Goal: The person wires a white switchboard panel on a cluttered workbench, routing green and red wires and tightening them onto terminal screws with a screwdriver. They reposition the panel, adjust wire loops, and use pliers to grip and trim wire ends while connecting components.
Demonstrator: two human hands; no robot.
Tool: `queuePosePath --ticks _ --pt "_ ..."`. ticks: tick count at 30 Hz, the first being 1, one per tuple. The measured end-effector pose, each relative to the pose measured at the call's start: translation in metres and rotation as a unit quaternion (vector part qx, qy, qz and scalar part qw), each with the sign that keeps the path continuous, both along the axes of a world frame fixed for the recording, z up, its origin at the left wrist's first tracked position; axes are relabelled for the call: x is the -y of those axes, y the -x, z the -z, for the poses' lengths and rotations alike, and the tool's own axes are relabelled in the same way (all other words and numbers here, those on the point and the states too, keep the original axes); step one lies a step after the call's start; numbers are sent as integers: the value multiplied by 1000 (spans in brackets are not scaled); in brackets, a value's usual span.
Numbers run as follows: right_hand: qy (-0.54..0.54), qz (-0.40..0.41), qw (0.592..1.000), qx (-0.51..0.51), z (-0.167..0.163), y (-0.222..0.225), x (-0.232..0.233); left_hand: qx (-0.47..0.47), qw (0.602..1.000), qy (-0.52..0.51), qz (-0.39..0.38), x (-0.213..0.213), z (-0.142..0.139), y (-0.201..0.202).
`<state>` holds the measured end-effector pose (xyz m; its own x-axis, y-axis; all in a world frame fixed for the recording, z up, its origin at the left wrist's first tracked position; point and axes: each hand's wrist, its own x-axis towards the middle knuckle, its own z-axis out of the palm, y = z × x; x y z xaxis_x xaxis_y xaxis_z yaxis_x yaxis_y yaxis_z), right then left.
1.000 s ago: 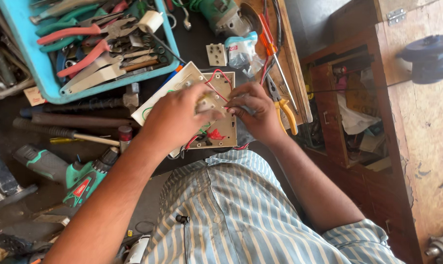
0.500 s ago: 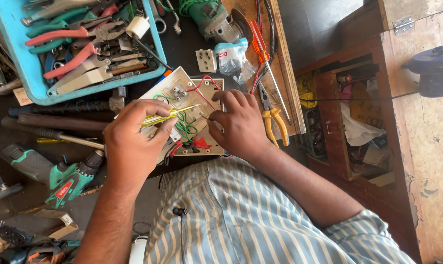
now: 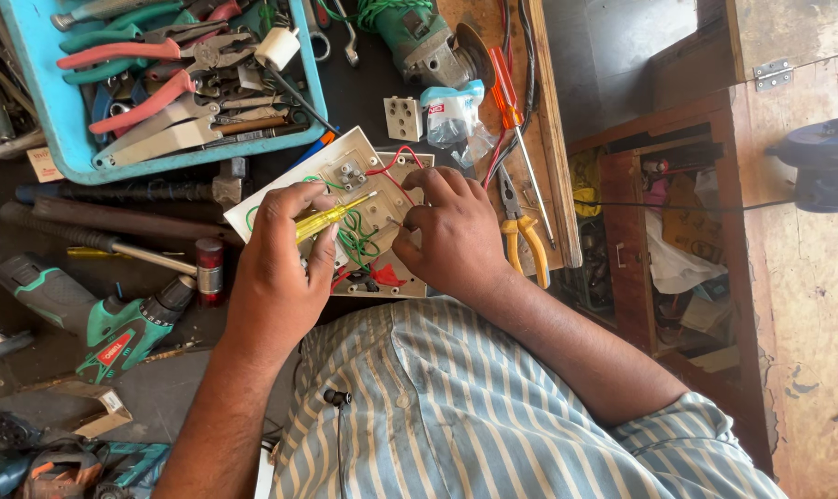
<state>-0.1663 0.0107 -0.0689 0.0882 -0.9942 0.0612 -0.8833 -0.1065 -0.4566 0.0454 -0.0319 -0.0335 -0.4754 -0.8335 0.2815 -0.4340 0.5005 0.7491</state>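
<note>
Since half a second back, the left hand (image 3: pixel 276 268) has tipped the yellow screwdriver (image 3: pixel 331 217) flatter; its shaft now reaches further across the switch board (image 3: pixel 364 185) toward the right-hand fingers (image 3: pixel 419 208). A second ago no screwdriver showed at all, with the left hand lying spread over the board. The right hand (image 3: pixel 451 236) has hardly shifted; it rests on the board's far edge as before.

Left fingers: curled together, clamped round the screwdriver's clear yellow handle. Right fingers: bent and close together, tips pressed down on the board near the screwdriver's point; whether they pinch a wire or a screw cannot be told.

The board: a pale, off-white rectangular plate lying back-side up on the dark tabletop (image 3: pixel 364 83), directly under both sets of fingers and tilted at an angle to the person's striped shirt (image 3: pixel 456 416). Green wires (image 3: pixel 356 242) loop between the two hands; red wires (image 3: pixel 396 171) arc just beyond the right fingertips, and a red scrap shows at the near edge.

Just beside the right hand, on its outer side, lie yellow-handled pliers (image 3: pixel 521 236). Beyond the left fingers sits a blue tray (image 3: pixel 63 139) of hand tools. Near the left forearm lies a green drill (image 3: pixel 114 328).
</note>
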Motion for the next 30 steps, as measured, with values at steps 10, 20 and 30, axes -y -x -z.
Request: queuePosePath --ticks 10,20,30 --pt "2 2 999 32 8 0 3 -17 998 30 59 -1 16 3" --pt "29 13 998 60 14 2 -5 42 993 62 86 1 22 7" --pt "-15 7 999 30 6 4 -2 91 981 89 149 10 16 12"
